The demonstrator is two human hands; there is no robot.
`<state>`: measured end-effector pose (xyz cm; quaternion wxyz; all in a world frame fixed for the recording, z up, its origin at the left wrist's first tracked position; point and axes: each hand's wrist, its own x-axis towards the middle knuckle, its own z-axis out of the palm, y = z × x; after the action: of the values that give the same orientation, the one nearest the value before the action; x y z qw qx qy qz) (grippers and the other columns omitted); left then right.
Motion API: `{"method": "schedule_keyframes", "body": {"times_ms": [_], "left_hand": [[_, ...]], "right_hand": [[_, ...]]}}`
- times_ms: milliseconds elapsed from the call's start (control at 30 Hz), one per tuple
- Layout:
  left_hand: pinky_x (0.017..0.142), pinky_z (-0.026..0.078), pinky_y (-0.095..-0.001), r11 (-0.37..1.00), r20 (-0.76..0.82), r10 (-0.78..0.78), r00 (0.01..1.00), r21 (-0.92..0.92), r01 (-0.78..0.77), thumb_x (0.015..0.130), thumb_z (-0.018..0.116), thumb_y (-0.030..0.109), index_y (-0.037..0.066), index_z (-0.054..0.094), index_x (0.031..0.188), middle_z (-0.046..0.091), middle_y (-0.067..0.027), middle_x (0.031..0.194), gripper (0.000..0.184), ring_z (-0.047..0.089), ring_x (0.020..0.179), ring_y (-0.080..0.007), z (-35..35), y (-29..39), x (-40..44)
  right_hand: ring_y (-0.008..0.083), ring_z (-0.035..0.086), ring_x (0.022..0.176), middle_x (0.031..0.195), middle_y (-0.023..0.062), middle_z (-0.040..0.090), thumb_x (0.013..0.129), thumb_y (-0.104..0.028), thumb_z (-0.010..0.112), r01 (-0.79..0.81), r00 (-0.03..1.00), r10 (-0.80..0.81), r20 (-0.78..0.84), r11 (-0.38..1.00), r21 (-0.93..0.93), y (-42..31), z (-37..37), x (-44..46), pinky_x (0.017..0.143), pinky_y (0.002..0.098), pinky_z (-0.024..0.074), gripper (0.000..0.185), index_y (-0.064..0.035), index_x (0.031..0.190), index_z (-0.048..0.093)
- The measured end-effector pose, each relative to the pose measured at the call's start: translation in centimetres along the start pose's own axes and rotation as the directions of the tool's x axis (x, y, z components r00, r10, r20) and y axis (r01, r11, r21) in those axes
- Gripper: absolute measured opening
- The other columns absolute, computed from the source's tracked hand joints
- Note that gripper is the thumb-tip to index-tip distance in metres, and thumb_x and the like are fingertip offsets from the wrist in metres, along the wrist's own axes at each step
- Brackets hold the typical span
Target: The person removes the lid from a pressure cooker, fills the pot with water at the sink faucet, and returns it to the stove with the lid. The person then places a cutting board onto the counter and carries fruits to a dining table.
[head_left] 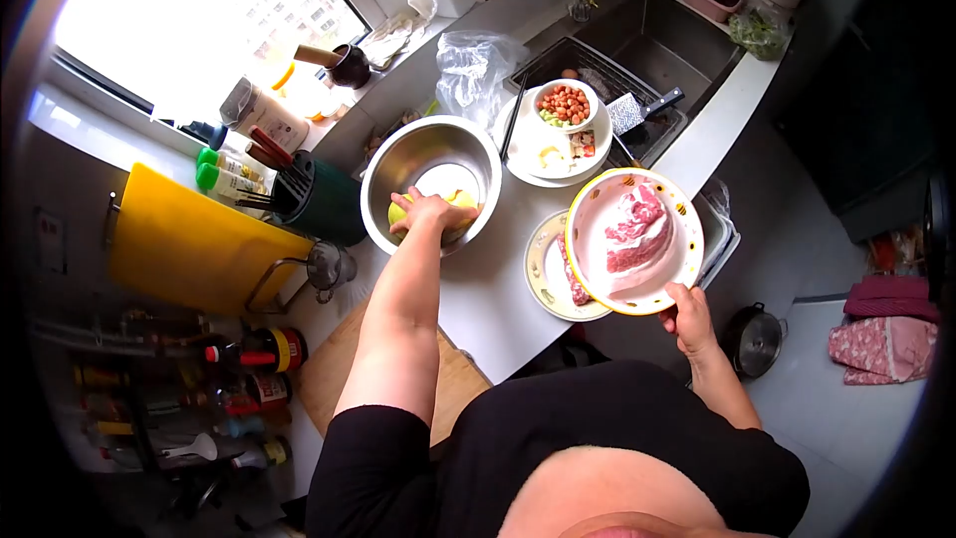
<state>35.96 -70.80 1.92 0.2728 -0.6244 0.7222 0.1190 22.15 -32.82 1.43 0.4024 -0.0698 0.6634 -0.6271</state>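
My left hand reaches down into a large steel mixing bowl. Its fingers are spread over and curled around a yellow-green food item, whose exact kind I cannot make out. My right hand grips the near rim of a yellow-rimmed white dish, thumb on top. A piece of raw pork with red meat and pale fat lies in that dish. Partly hidden below it is a patterned plate with a strip of raw meat.
Behind the dish, a bowl of peanuts sits on a white plate, with a grater close by. Left stand a knife block, a glass mug and a yellow cutting board. A wooden board lies near me. The sink is at the back right.
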Motion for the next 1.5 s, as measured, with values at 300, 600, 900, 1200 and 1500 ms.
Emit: {"method": "schedule_keyframes", "body": {"times_ms": [300, 600, 900, 1200, 1500], "left_hand": [[0.097, 0.027, -0.0510, 0.548, 0.134, 0.287, 0.949, -0.835, -0.048, 0.051, 0.068, 0.068, 0.011, 0.043, 0.128, 0.033, -0.0136, 0.135, 0.099, 0.032, 0.122, -0.0325, 0.7, -6.4, 7.0], [0.083, 0.032, -0.0716, -0.734, -0.520, 0.508, 0.686, -0.678, 0.030, 0.064, 0.055, 0.070, 0.016, 0.043, 0.126, 0.032, -0.0099, 0.133, 0.083, 0.031, 0.122, -0.0399, 2.5, -18.3, -2.9], [0.091, 0.037, -0.0596, -0.847, -0.501, 0.158, 0.851, -0.512, -0.144, 0.064, 0.059, 0.069, 0.017, 0.043, 0.123, 0.045, -0.0028, 0.123, 0.079, 0.040, 0.118, -0.0279, 13.0, -30.9, -12.8], [0.092, 0.026, -0.0681, -0.907, -0.348, 0.044, 0.936, -0.407, -0.109, 0.059, 0.066, 0.065, 0.012, 0.052, 0.114, 0.048, -0.0049, 0.122, 0.077, 0.039, 0.118, -0.0316, 19.9, -32.4, -19.5], [0.095, 0.031, -0.0572, -0.914, -0.290, -0.003, 0.957, -0.387, -0.120, 0.058, 0.063, 0.070, 0.010, 0.055, 0.111, 0.055, -0.0054, 0.114, 0.080, 0.045, 0.113, -0.0280, 22.5, -30.8, -20.1]], "right_hand": [[0.0085, 0.042, 0.039, 0.052, 0.0034, 0.051, 0.084, -0.025, 0.047, -0.004, 0.997, 0.010, 0.081, 0.997, -0.071, 1.1, 2.6, -0.5, 0.038, 0.0225, 0.0324, 0.032, -0.0012, 0.066, 0.057], [0.0080, 0.045, 0.043, 0.059, 0.0043, 0.055, 0.085, -0.025, 0.049, -0.134, 0.914, 0.211, 0.348, 0.963, -0.234, 5.9, 7.7, -0.5, 0.038, 0.0209, 0.0353, 0.032, 0.0033, 0.076, 0.059], [0.0099, 0.046, 0.043, 0.059, 0.0060, 0.055, 0.085, -0.029, 0.047, -0.158, 0.749, 0.379, 0.544, 0.899, -0.409, 12.1, 14.7, 0.5, 0.043, 0.0241, 0.0389, 0.036, 0.0037, 0.077, 0.059], [0.0115, 0.047, 0.044, 0.060, 0.0069, 0.056, 0.085, -0.031, 0.044, -0.156, 0.770, 0.399, 0.497, 0.874, -0.460, 14.5, 16.8, 1.7, 0.042, 0.0255, 0.0382, 0.038, 0.0033, 0.077, 0.058], [0.0084, 0.047, 0.042, 0.057, 0.0018, 0.054, 0.088, -0.031, 0.048, -0.231, 0.782, 0.459, 0.423, 0.842, -0.487, 13.0, 17.8, 2.3, 0.038, 0.0234, 0.0374, 0.033, -0.0016, 0.075, 0.056]]}}
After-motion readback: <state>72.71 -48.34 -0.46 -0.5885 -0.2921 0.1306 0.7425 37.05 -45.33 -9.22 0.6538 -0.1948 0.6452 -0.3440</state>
